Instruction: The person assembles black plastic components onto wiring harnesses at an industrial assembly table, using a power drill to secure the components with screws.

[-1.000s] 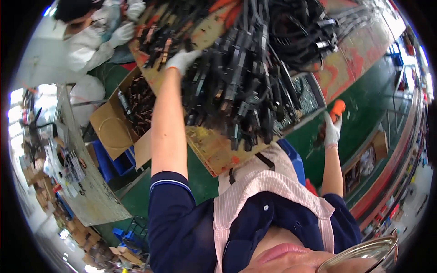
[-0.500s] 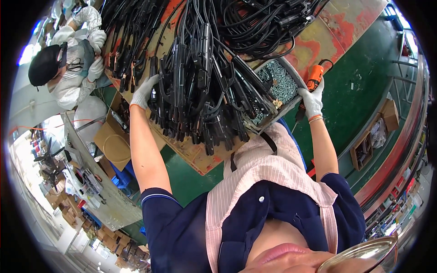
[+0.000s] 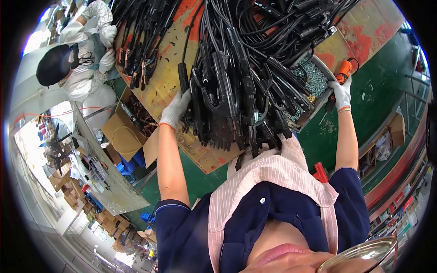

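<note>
A large pile of black electrode holders with cables lies on the worktable. My left hand, in a white glove, is closed at the pile's left side; its fingertips are partly hidden among the holders. On the right, a shallow tray of silvery screws sits against the pile, some holders lying over its edge. My gloved right hand is closed round an orange electric screwdriver, its shaft pointing down. Fingers of that hand also touch the tray's outer rim.
More holders with copper-coloured jaws lie at the table's far left. Another person in white gloves works beside them. An open cardboard box stands left below the table. Boxes sit along the right side.
Both my hands have moved right. The near pile of holders, the screw tray and the screwdriver have shifted right with them across the table.
</note>
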`<state>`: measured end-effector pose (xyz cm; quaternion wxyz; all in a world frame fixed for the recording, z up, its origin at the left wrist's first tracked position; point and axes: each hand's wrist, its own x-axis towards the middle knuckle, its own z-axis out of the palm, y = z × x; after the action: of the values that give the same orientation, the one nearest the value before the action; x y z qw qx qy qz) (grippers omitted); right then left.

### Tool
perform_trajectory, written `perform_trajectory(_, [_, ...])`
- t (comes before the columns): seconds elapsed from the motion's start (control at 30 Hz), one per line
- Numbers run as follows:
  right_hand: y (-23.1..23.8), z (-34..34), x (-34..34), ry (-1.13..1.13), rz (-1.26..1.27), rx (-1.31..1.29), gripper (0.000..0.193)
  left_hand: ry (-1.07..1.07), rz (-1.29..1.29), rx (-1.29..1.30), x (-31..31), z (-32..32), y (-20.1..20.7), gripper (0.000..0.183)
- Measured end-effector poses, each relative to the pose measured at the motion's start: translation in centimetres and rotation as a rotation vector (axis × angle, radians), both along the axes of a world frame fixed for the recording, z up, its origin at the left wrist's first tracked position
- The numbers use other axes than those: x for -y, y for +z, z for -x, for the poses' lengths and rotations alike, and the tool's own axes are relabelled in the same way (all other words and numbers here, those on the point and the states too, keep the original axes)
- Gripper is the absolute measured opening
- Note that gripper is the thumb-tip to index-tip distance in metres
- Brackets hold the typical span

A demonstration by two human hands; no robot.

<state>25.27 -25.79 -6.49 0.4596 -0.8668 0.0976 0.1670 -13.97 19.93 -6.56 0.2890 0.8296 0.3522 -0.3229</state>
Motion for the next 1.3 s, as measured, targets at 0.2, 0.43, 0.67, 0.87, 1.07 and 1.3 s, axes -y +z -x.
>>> perform_trajectory(0.2, [0.4,0.0,-1.3,0.088,0.033,-0.029,0.098,-0.092,-0.753,-0.012,3.1,-6.1,13.3,0.058])
perform_trajectory(0.43, [-0.5,-0.3,-0.5,0.073,0.076,-0.014,0.099,-0.718,-0.279,0.928,18.1,-22.7,17.3,0.021])
perform_trajectory(0.67, [-0.8,0.1,-0.7,0.098,0.067,0.176,0.096,-0.993,-0.363,0.132,23.6,-30.0,9.5,0.059])
perform_trajectory(0.87, [0.2,0.6,-0.9,0.043,-0.002,0.047,0.102,-1.055,-0.444,0.089,24.0,-29.7,10.7,0.064])
perform_trajectory(1.07, [2.0,1.2,-0.7,0.040,0.012,0.012,0.102,-1.104,-0.160,0.339,20.5,-25.0,13.2,0.045])
perform_trajectory(1.3, [1.5,1.2,-1.1,0.052,0.012,0.028,0.101,-1.026,-0.382,0.214,24.7,-25.3,11.4,0.053])
